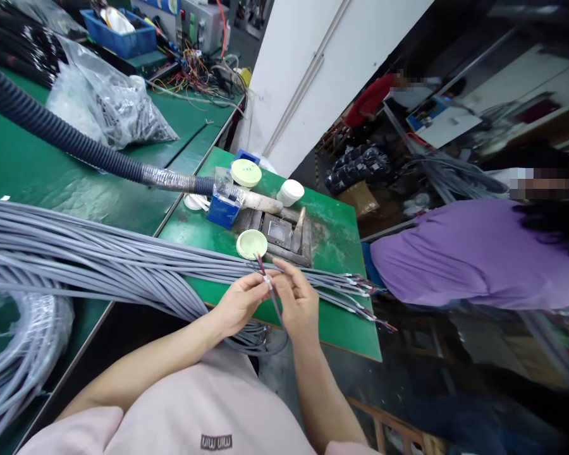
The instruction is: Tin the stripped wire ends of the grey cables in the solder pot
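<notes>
My left hand (pixel 239 302) and my right hand (pixel 298 304) meet over the near edge of a small green table (pixel 346 234). Both pinch one grey cable (pixel 279 316) near its stripped end, where thin red and dark wires (pixel 260 263) stick up from the fingers. The cable loops down below my hands. A thick bundle of grey cables (pixel 99 259) lies across the table from the left, and its stripped ends (pixel 365 294) fan out just right of my hands.
Beyond my hands stand a pale green lid (pixel 251 244), a metal plate fixture (pixel 279 234), a blue box (pixel 224 208), a white cup (pixel 290 192) and a corrugated hose (pixel 66 139). A person in a purple top (pixel 469 253) bends at the right. Coiled cables (pixel 19 341) lie left.
</notes>
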Available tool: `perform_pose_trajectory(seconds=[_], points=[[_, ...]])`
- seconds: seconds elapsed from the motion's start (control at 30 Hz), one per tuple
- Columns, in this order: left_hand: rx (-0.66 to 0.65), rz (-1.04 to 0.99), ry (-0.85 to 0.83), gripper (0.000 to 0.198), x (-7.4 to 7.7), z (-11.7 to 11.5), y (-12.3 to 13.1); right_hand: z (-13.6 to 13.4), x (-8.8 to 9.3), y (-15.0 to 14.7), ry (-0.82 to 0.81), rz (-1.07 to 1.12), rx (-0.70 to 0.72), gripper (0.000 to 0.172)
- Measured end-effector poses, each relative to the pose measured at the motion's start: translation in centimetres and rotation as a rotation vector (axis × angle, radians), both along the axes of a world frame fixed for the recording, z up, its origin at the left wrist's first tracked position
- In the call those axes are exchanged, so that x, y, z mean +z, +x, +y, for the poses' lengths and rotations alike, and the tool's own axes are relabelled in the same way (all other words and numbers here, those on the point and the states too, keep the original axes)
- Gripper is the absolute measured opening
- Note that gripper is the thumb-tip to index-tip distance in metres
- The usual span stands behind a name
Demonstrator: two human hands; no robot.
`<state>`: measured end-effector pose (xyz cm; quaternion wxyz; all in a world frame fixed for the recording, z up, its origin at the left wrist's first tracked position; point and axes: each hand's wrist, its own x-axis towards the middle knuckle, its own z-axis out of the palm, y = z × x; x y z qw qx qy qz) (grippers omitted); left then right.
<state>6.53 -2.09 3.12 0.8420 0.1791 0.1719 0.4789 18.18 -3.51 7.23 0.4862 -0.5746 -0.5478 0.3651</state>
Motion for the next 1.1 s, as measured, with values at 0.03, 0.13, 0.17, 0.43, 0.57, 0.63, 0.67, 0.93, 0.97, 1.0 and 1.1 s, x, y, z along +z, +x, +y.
perform_pose_trajectory(seconds=[0.03,0.13,0.17,0.43,0.57,0.63,0.67,0.93,0.97,1.0,1.1], points=[[-0.009,-0.006,0.011,0.026,-0.1,0.0,-0.1,0.3,0.4,0.4,0.050,-0.051,-0.008,0.022],[-0.101,-0.028,0.032,0.023,-0.6,-0.2,-0.5,1.6,1.9,1.6,0.083,-0.168,0.117,0.014],[-0.133,-0.032,0.039,0.024,-0.8,-0.3,-0.5,2.0,2.5,1.8,0.042,-0.181,0.189,0.013],[-0.164,0.087,0.073,0.033,-0.9,-0.7,-0.9,3.2,3.6,0.4,-0.041,-0.045,0.264,0.012],[-0.017,0.199,0.061,0.030,-0.6,-0.6,-1.3,2.7,2.2,-0.3,0.180,-0.101,0.104,0.013],[0.010,0.206,0.025,0.030,-0.6,-0.5,-1.5,2.4,1.4,-0.5,0.279,-0.124,0.057,0.010],[0.008,0.191,0.003,0.031,-0.6,-0.5,-1.7,2.2,1.1,-0.5,0.316,-0.143,0.053,0.009],[0.011,0.056,-0.145,0.034,-0.4,0.6,-3.1,1.3,-0.7,1.7,0.638,-0.452,0.257,0.037],[0.006,0.044,-0.155,0.035,-0.4,0.6,-3.2,1.2,-0.9,1.8,0.674,-0.519,0.308,0.041],[0.001,0.030,-0.163,0.035,-0.3,0.7,-3.2,1.1,-1.0,1.9,0.703,-0.583,0.348,0.043],[-0.018,-0.001,-0.178,0.032,-0.1,0.8,-2.9,1.0,-1.4,1.5,0.766,-0.695,0.400,0.040]])
